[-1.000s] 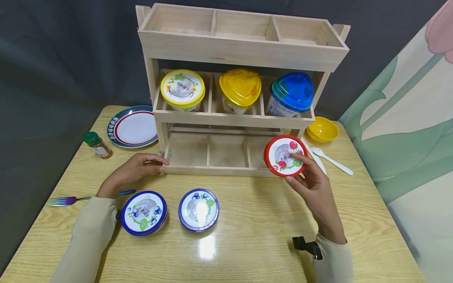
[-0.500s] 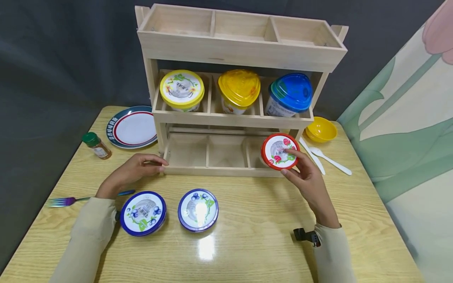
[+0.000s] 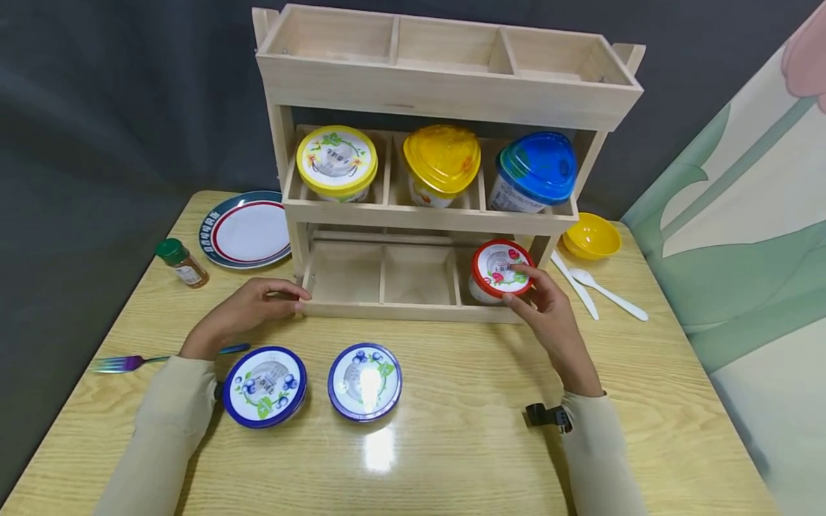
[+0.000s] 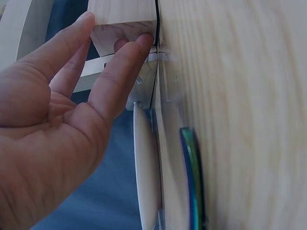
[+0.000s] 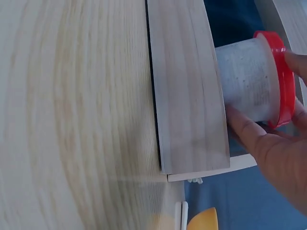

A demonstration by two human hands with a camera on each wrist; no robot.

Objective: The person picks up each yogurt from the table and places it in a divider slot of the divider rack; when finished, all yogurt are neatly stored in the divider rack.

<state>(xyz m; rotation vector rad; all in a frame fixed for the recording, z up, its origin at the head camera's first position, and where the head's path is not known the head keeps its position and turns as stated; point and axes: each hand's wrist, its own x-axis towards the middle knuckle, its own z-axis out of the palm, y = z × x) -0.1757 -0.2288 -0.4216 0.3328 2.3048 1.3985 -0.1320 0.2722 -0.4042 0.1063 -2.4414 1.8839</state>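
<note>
My right hand grips a red-lidded tub with strawberries printed on its lid. The tub sits down in the right compartment of the rack's bottom tier, its white side partly behind the front board in the right wrist view. At the left front corner of that tier, the fingertips of my left hand hold the wooden rack. Two blue-lidded tubs with blueberry pictures, one by my left wrist and a second tub further right, stand on the table in front of the rack.
On the middle tier are a yellow-lidded round tub, a yellow tub and a blue tub. Left lie a plate, spice bottle and fork. Right are a yellow bowl, white knife and spoon.
My right hand has moved left and toward the rack, bringing the red-lidded tub down into the bottom right compartment. My left hand has stayed at the rack's corner.
</note>
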